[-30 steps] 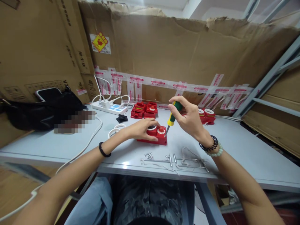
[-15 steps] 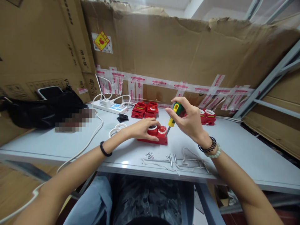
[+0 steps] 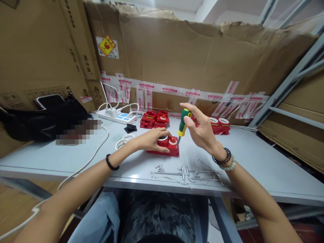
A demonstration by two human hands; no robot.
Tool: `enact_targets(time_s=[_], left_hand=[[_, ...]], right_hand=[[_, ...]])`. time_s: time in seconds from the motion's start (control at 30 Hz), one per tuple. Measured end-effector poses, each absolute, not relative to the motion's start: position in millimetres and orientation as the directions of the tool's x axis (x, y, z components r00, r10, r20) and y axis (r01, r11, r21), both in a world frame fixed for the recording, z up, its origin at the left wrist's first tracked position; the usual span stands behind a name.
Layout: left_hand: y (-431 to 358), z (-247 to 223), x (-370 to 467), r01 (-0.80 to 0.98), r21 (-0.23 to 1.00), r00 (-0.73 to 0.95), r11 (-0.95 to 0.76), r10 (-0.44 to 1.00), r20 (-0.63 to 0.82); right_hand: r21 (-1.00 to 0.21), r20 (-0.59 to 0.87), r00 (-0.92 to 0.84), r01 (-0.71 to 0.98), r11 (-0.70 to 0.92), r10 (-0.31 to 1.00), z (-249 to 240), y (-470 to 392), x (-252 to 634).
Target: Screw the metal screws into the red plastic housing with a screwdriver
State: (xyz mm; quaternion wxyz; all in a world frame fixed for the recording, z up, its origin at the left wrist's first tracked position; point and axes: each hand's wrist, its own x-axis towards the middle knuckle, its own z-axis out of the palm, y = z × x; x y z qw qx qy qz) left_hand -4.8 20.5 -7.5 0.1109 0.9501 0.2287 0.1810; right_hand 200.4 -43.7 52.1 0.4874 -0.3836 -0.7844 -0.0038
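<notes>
My left hand [image 3: 154, 139] grips a red box [image 3: 174, 151] on the pale table, with the thumb in front and the fingers over its top. The box has a white ring and a round red knob [image 3: 173, 140]. My right hand [image 3: 201, 130] is closed around the green and yellow handle of a screwdriver [image 3: 183, 123]. It is held nearly upright, its tip at the right corner of the box's top, by a screw. Small screws [image 3: 160, 168] and metal rods [image 3: 168, 173] lie in front of the box.
Behind stand more red boxes [image 3: 155, 118], with others [image 3: 221, 126] at the right. A power strip [image 3: 117, 116], white rings [image 3: 124, 141], a small black part [image 3: 130, 128] and a black bag [image 3: 45, 116] are leftward. Cardboard [image 3: 162, 57] walls the back.
The screwdriver handle has turned and stands more upright, and the fingers of my right hand have shifted on it. The whole view has moved slightly. My left hand still holds the box.
</notes>
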Motion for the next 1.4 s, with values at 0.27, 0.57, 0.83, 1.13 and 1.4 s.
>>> enact_targets(time_s=[0.27, 0.57, 0.83, 1.13, 1.4], left_hand=[[19, -6, -5, 0.398, 0.296, 0.832, -0.868, 0.477, 0.282], [21, -8, -5, 0.395, 0.299, 0.831, -0.869, 0.476, 0.286], [20, -7, -4, 0.402, 0.291, 0.830, -0.868, 0.479, 0.284], [18, -6, -4, 0.409, 0.282, 0.827, -0.868, 0.483, 0.286], [19, -7, -5, 0.399, 0.303, 0.827, -0.866, 0.482, 0.288]], right_hand=[[-0.350, 0.832, -0.126, 0.637, 0.687, 0.540, 52, -44, 197], [-0.472, 0.701, -0.324, 0.456, 0.754, 0.635, 60, -48, 205], [-0.266, 0.828, -0.208, 0.671, 0.692, 0.520, 56, -48, 204], [-0.261, 0.881, -0.118, 0.688, 0.677, 0.459, 54, -50, 195], [-0.473, 0.684, -0.349, 0.457, 0.754, 0.640, 61, -45, 212]])
